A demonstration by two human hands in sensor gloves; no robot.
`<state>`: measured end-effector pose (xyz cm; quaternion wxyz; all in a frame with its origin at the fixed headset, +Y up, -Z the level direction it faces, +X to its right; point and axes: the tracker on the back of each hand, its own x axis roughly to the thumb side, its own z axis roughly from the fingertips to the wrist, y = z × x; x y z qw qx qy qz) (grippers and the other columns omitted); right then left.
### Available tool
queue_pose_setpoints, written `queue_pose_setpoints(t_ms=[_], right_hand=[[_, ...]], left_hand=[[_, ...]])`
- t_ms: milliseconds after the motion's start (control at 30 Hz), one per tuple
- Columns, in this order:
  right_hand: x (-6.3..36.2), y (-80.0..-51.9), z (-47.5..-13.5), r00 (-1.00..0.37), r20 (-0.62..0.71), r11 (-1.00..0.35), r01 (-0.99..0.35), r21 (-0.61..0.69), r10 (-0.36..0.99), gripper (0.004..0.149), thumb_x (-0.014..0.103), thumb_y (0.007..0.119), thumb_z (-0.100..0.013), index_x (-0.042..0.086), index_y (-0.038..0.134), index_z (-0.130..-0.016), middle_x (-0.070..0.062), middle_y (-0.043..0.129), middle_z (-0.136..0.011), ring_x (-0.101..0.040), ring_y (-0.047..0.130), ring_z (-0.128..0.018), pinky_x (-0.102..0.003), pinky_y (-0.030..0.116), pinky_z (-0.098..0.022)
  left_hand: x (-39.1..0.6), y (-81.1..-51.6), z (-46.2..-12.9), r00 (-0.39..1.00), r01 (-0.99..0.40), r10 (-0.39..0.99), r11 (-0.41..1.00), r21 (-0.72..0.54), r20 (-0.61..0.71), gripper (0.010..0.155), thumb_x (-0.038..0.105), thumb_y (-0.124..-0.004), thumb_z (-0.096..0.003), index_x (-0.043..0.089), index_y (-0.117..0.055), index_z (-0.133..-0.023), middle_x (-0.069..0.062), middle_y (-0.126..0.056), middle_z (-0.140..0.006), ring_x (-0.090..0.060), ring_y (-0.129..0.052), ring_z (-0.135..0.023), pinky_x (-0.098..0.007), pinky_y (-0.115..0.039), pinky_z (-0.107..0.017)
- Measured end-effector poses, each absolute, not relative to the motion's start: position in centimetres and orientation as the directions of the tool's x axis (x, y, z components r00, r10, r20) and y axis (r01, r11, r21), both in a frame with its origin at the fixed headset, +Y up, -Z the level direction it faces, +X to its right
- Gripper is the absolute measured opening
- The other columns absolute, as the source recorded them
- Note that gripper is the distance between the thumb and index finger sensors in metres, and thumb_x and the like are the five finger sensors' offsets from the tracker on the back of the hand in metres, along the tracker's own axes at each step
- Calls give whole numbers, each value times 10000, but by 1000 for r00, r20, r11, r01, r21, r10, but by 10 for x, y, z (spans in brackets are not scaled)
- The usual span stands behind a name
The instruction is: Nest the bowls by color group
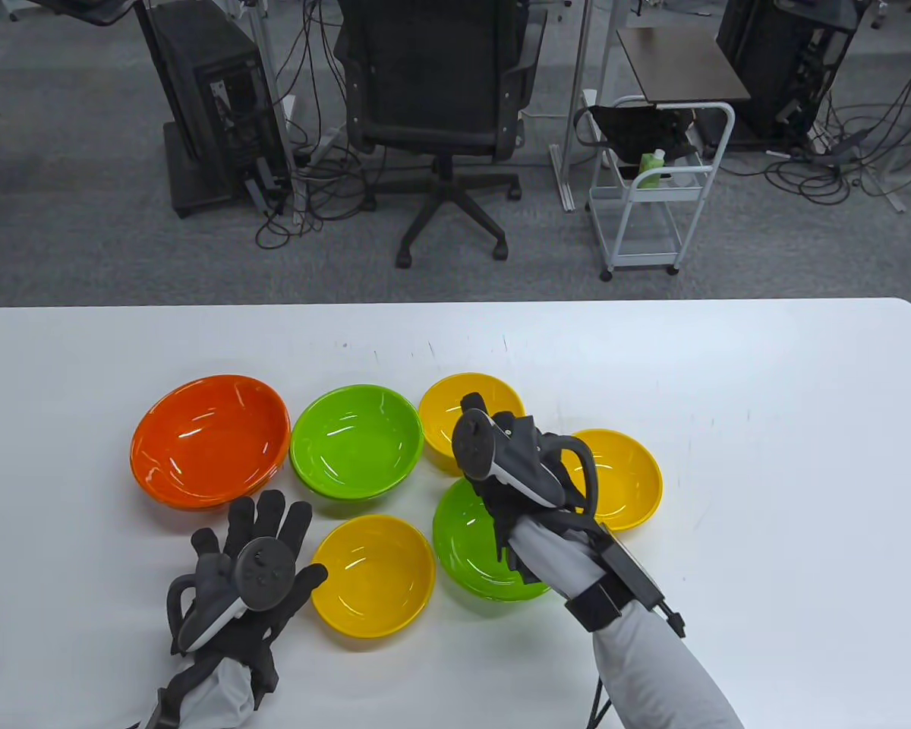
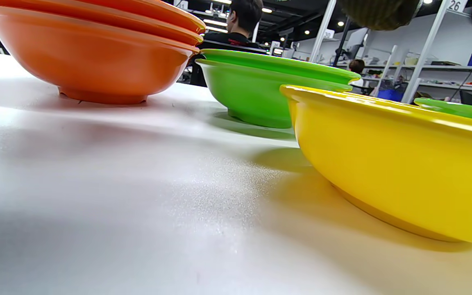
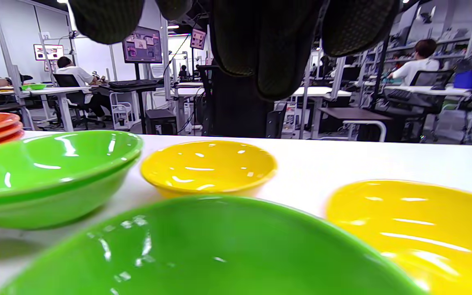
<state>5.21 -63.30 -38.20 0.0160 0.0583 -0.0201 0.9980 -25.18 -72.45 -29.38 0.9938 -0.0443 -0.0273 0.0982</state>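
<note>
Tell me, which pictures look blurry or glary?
Right wrist view: the near green bowl is soft, with streaks of glare. Left wrist view: the table foreground blurs, and the yellow bowl casts a tinted shadow. Table view: sharp, with small highlights in the orange bowl.

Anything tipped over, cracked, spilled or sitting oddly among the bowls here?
Nothing stands out. The orange stack and green stack sit upright and squarely nested; the loose green bowl and three yellow bowls stand upright on the table. No spills or damage visible.
</note>
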Motion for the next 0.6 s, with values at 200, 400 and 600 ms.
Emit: queue_pose_setpoints(t_ms=[200, 400, 600], right_hand=[[93, -654, -344, -997, 53, -998, 55, 9, -55, 748, 475, 671, -538, 238, 317, -1153, -150, 647, -1129, -326, 881, -784, -573, 675, -653], [112, -689, -328, -992, 4, -989, 126, 75, -126, 800, 496, 672, -529, 218, 252, -1151, -143, 589, -1161, -301, 901, -747, -554, 693, -642], [118, -717, -332, -1000, 1, -998, 6, 65, -6, 813, 454, 682, -531, 173, 222, -1139, -170, 478, -1183, -279, 911, -722, -540, 704, -634]], left_hand=[[-253, -727, -295, 977, -205, 210, 973, -110, 39, 791, 585, -676, -459, 360, -333, -1135, -40, -197, -1246, -402, -171, -1136, -757, -200, -718], [-253, -727, -295, 977, -203, 209, 973, -115, 44, 791, 584, -677, -459, 359, -333, -1135, -39, -199, -1245, -403, -174, -1135, -757, -201, -718], [-252, -729, -295, 975, -208, 216, 971, -117, 58, 794, 592, -671, -456, 361, -330, -1134, -41, -200, -1245, -401, -174, -1135, -757, -203, -717]])
